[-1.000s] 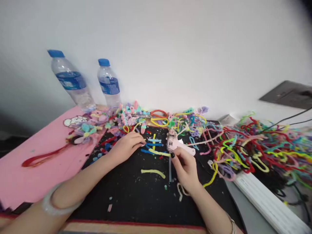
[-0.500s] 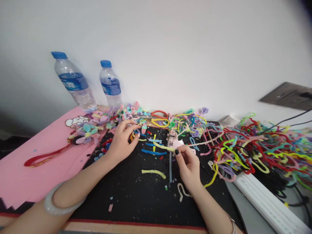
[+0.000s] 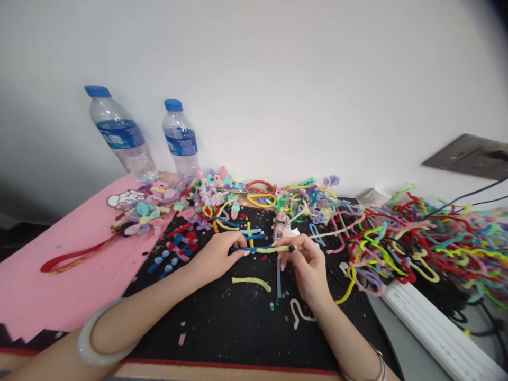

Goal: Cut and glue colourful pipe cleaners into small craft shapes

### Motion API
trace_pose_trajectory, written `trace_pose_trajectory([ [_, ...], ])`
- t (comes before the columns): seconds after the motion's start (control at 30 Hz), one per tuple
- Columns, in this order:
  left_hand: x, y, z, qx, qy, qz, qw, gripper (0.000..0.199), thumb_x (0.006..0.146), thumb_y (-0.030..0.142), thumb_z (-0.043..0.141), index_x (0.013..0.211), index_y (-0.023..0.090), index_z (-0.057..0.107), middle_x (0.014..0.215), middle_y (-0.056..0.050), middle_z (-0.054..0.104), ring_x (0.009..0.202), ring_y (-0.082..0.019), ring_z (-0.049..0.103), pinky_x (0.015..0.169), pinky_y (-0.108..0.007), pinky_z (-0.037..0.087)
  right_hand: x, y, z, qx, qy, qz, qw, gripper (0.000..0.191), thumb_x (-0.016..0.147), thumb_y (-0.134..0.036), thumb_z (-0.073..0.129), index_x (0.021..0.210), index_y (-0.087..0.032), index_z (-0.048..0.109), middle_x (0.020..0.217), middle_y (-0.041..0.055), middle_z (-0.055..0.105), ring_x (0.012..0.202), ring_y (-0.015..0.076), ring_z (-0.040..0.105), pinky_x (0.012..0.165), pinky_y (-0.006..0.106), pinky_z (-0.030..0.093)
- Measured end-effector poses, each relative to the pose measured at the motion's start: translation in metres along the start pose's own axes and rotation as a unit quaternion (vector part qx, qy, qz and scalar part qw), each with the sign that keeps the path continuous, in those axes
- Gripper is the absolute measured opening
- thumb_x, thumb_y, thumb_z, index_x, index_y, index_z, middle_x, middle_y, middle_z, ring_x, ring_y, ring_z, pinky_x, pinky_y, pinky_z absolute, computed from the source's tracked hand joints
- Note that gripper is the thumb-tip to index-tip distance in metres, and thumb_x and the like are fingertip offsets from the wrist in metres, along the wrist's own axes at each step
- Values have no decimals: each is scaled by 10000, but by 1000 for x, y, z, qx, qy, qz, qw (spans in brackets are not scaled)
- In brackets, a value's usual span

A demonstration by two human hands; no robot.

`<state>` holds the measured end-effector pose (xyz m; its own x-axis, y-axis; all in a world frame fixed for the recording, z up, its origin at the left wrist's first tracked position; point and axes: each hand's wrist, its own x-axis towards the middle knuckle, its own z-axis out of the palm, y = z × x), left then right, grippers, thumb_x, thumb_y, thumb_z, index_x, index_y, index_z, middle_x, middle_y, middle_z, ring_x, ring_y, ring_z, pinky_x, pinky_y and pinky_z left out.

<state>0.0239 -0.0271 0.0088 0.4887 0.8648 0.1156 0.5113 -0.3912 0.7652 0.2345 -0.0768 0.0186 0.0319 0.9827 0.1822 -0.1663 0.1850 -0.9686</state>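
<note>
While the left hand [image 3: 224,254] pinches a blue strip [image 3: 254,248], the right hand [image 3: 309,264] grasps a yellow strip [image 3: 272,249] beside it, both over the middle of the black mat [image 3: 222,323], seemingly held between two hands for steadiness; a loose yellow-green piece [image 3: 251,282] lies nearer, within reach.

I can read no word, number or brand from here. White marks blur on the blue wrap-around label [image 3: 120,134] of the leaning clear plastic bottle [image 3: 137,161] and on the matching blue label [image 3: 181,142] of the smaller-looking clear plastic bottle [image 3: 186,165] beside it.
</note>
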Motion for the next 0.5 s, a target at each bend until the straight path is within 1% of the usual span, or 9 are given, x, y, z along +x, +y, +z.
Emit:
trace_pose_trajectory([
  [0.1,1,1,0,-123,16,-75,989,86,783,234,622,736,181,574,762,-16,669,708,-172,618,648,-278,457,1,-1,0,49,-12,28,998,143,857,-248,585,759,-199,493,807,30,671,592,119,594,531,250,490],
  [0.2,2,1,1,-252,22,-123,960,151,738,254,668,714,175,542,802,-24,693,735,-170,648,683,-280,488,3,-1,1,75,-16,51,996,158,843,-259,618,787,-207,481,741,4,666,545,103,587,523,234,489],
  [0.27,2,0,1,-304,23,-139,942,190,711,263,701,713,169,536,846,-31,701,749,-163,654,702,-281,498,3,-2,2,75,-18,65,995,171,825,-253,644,809,-213,478,721,-10,665,531,92,581,515,216,482],
  [0.37,2,0,1,-357,31,-158,920,229,686,265,736,732,163,536,844,-20,688,734,-142,643,705,-270,500,4,-2,4,65,-33,86,994,209,789,-248,683,847,-223,484,728,-20,668,564,93,590,528,207,482],
  [0.5,0,0,3,-432,23,-169,886,274,672,249,762,833,169,556,827,3,653,743,-120,625,722,-259,497,5,-2,7,32,-58,104,992,203,781,-281,688,861,-222,511,714,-12,670,631,119,613,565,230,499],
])
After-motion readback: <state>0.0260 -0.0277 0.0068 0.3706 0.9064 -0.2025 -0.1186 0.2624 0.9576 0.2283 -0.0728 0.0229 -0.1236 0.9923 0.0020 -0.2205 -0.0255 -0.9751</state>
